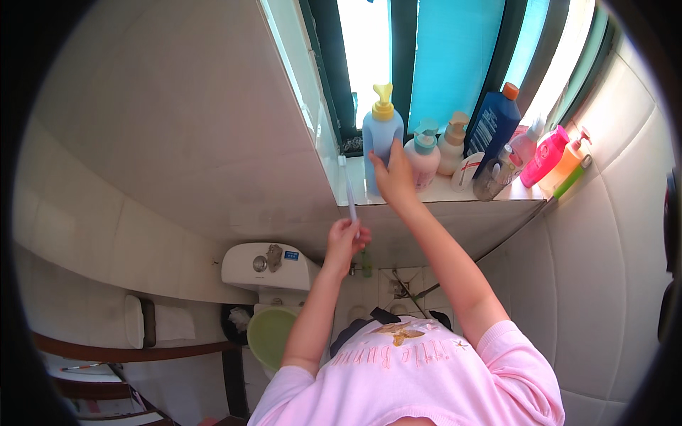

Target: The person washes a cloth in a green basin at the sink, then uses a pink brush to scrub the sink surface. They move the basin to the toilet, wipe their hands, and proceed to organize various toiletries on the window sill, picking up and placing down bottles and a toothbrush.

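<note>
My left hand [346, 245] grips the lower end of a pale toothbrush [350, 194], whose head points up beside the window ledge's left end. A light blue pump bottle [382, 130] with a yellow pump stands on the white tiled ledge [442, 196]. Against its right side lies my right hand [393, 173], thumb and fingers around the lower part. Right of that hand are a pink bottle with a teal pump [422, 160] and a whitish bottle with a beige pump [453, 144].
Farther right on the ledge stand a dark blue bottle [493, 128], a clear cup [491, 181] and a bright pink bottle [544, 157]. Below left are a toilet cistern [266, 271], a green basin [270, 335] and a black bin [230, 325]. A floor drain [399, 288] lies ahead.
</note>
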Motion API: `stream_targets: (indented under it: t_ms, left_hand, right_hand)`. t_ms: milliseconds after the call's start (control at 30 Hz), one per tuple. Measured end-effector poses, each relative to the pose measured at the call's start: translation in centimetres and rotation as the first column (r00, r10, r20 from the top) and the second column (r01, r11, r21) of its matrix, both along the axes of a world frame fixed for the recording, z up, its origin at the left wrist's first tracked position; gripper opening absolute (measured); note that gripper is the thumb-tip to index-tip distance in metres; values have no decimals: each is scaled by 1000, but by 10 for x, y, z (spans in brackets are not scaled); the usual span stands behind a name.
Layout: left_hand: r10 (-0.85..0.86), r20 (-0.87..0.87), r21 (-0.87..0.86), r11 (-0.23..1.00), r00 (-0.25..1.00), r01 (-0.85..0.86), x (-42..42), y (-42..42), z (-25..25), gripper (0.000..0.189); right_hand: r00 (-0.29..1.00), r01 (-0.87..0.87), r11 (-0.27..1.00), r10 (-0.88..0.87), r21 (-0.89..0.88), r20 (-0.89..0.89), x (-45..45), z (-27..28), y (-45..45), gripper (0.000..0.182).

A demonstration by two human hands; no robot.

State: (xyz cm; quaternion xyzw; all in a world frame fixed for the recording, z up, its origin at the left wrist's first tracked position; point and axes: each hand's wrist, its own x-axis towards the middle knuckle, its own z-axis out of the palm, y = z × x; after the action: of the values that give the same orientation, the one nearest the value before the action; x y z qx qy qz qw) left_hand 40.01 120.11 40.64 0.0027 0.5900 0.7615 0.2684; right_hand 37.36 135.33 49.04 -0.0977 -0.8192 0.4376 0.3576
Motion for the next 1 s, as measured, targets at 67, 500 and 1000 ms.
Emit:
stream_targets:
  t_ms: [67, 500, 1000]
  left_hand:
    - [-10, 10, -24, 1000, 1000, 11, 28, -19, 10, 22]
    - [-373, -386, 58, 903, 843, 426, 99, -51, 46, 17]
    - [-746, -474, -311, 640, 469, 703, 92, 25, 52, 23]
  right_hand:
    - [985, -145, 988, 138, -61, -99, 12, 1, -3, 22]
    - [927, -373, 837, 360, -401, -110, 198, 21, 6, 39]
    - [998, -19, 729, 50, -684, 25, 237, -24, 4, 46]
